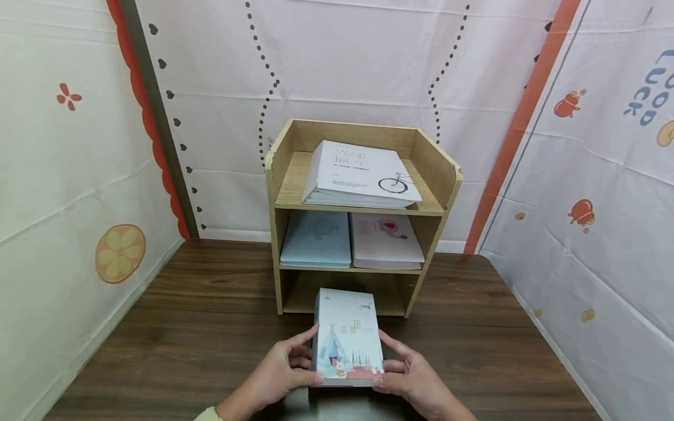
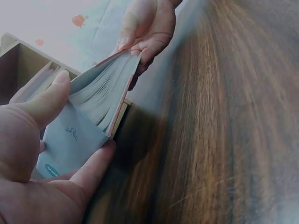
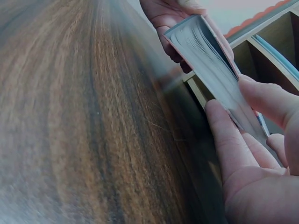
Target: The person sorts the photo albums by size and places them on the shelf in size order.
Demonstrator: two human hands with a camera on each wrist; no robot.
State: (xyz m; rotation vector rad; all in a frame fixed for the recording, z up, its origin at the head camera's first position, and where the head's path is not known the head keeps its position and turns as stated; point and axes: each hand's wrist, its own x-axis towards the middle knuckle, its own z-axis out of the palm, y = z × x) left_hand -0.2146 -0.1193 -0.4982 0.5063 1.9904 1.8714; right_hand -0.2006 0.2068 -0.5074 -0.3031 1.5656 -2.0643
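Observation:
A thick book [image 1: 347, 345] with a pale cover, a drawn tent and small figures is held in front of the wooden shelf unit's bottom compartment [image 1: 337, 286]. My left hand [image 1: 279, 371] grips its left edge, and my right hand [image 1: 416, 377] grips the right edge. Both thumbs lie at the near corners of the top cover. From the left wrist, the book's pale spine [image 2: 72, 140] and slightly fanned pages [image 2: 105, 88] show between thumb and fingers. In the right wrist view the page block [image 3: 210, 60] is tilted, with fingers beneath it, off the tabletop.
White books with a bicycle drawing [image 1: 363, 175] lie on the shelf unit's top. The middle level holds a blue book or folder [image 1: 316, 237] and a pink one [image 1: 387, 240], side by side. Printed cloth [image 1: 347, 58] hangs around the dark wooden table [image 1: 210, 304].

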